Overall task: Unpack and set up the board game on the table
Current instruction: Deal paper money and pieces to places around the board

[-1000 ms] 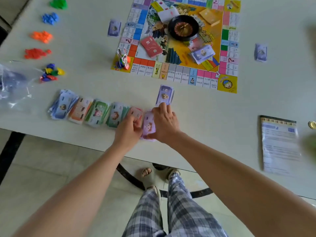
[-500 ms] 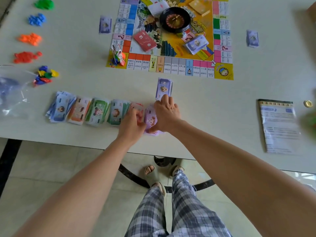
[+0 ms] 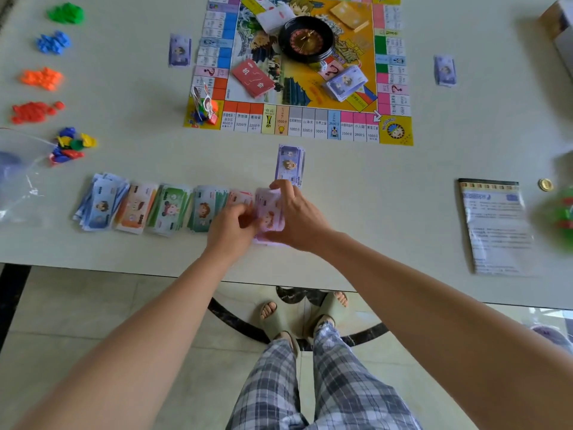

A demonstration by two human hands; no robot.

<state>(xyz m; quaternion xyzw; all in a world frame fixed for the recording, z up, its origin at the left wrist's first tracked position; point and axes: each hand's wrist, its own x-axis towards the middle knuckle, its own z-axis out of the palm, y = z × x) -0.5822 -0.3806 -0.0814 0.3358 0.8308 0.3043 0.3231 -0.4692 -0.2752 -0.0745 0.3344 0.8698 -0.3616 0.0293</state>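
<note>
Now clasped in the curled right hand (image 3: 297,218), pinched at one side by the left hand (image 3: 231,231): purple notes (image 3: 269,212), near the table (image 3: 387,218) edge. Could slip floorward under loose grip, or scuff the neighbouring pink pile (image 3: 240,196).

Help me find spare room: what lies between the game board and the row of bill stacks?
In the head view, one small purple bill pile lies there, just beyond the right hand; the rest of that strip of table is bare.
</note>
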